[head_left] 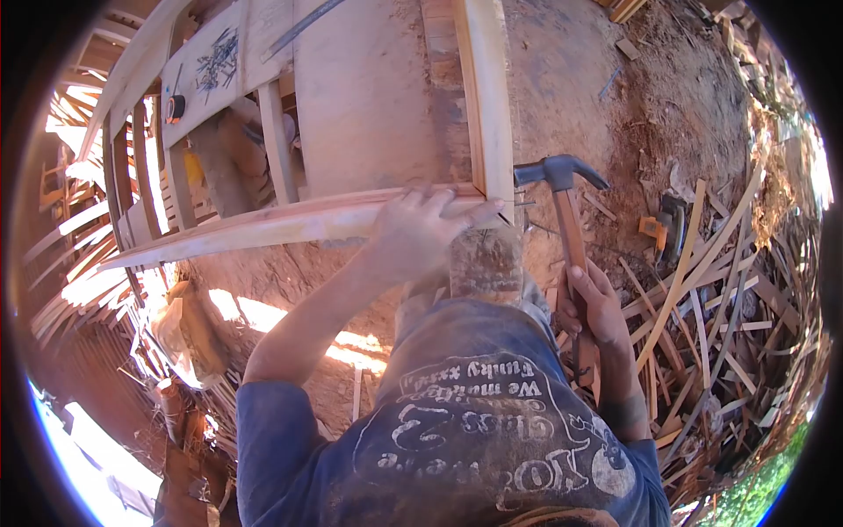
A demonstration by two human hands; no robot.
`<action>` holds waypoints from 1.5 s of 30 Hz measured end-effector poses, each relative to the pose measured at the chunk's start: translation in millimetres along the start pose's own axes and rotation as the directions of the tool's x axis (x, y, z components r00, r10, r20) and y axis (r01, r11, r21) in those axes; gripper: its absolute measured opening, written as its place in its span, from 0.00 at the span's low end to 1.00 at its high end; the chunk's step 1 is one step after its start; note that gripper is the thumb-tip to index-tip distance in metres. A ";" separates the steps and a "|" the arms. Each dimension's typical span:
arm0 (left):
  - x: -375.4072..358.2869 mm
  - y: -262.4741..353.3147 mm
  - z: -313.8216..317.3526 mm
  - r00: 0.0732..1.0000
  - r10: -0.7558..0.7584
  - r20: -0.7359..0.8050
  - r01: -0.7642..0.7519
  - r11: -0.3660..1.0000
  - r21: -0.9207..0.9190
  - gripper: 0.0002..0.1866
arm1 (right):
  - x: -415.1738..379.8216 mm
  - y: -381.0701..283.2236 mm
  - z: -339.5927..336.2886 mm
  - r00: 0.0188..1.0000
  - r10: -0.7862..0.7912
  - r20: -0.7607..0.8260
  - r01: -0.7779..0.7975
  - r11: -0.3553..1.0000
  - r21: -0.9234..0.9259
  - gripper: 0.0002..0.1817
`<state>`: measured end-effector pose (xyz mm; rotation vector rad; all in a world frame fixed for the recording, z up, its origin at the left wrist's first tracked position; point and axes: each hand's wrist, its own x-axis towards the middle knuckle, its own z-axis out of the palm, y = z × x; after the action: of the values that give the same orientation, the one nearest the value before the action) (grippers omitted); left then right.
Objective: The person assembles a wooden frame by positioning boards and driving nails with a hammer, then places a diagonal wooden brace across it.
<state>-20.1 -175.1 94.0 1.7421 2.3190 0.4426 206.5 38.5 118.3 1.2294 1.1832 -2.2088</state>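
A long pale wooden piece (290,220) runs across from the left and meets an upright wooden piece (488,97) at a corner. My left hand (417,230) lies over the cross piece close to that corner, fingers spread and touching the wood. Its fingertips reach the joint, where a small dark nail (502,217) shows. To the right, my right hand (593,303) is wrapped round the wooden handle of a claw hammer (565,198). The hammer's head is beside the corner, its face toward the upright piece and its claw pointing right.
Nails (217,63) lie on a wooden surface (263,35) at the upper left, with a tape measure (176,108) at its edge. Wood scraps (729,325) are piled on the right, near an orange and black tool (654,230). A worn block (487,263) stands below the joint.
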 end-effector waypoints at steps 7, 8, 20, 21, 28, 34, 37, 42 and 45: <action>5.9 10.0 -7.0 0.997 -0.042 0.060 0.041 0.999 0.021 0.34 | -9.2 11.2 -50.9 0.974 -0.103 -0.203 0.146 0.966 0.212 0.15; 8.5 13.3 -10.4 0.994 -0.074 0.084 0.074 0.997 -0.002 0.33 | -7.0 14.0 -54.2 0.966 -0.119 -0.228 0.171 0.959 0.226 0.15; 1.6 5.7 2.9 0.997 -0.067 0.035 0.067 0.998 -0.004 0.35 | -33.3 19.2 -132.2 0.899 -0.204 -0.387 0.292 0.939 0.182 0.17; 2.2 7.1 1.6 0.998 -0.059 0.028 0.059 0.998 -0.001 0.34 | -31.2 17.6 -151.0 0.854 -0.246 -0.459 0.401 0.872 0.280 0.17; 2.7 5.6 4.3 0.998 -0.045 -0.037 0.046 0.999 0.015 0.34 | -5.9 37.1 -7.5 0.995 0.008 0.095 -0.025 0.982 0.185 0.16; 1.1 5.8 -0.4 0.999 -0.047 -0.022 0.047 0.999 -0.006 0.35 | -32.5 9.5 -128.7 0.912 -0.192 -0.363 0.276 0.941 0.194 0.15; 0.2 5.8 -1.4 0.998 -0.057 -0.018 0.056 0.998 -0.038 0.35 | -29.4 -8.7 -109.3 0.682 -0.286 -0.673 0.567 0.787 0.241 0.15; -0.8 8.4 -2.3 0.997 -0.083 0.007 0.083 0.995 -0.057 0.33 | -32.7 25.2 -2.0 0.998 -0.052 0.046 0.052 0.999 0.002 0.14; -1.6 0.3 -3.1 0.997 -0.077 -0.001 0.077 0.996 -0.044 0.33 | -51.4 4.2 -44.9 0.978 0.021 -0.209 -0.010 0.999 0.053 0.14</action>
<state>-20.5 -176.9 96.9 1.6277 2.3504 0.4783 261.9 67.3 146.0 1.5192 1.1944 -2.1529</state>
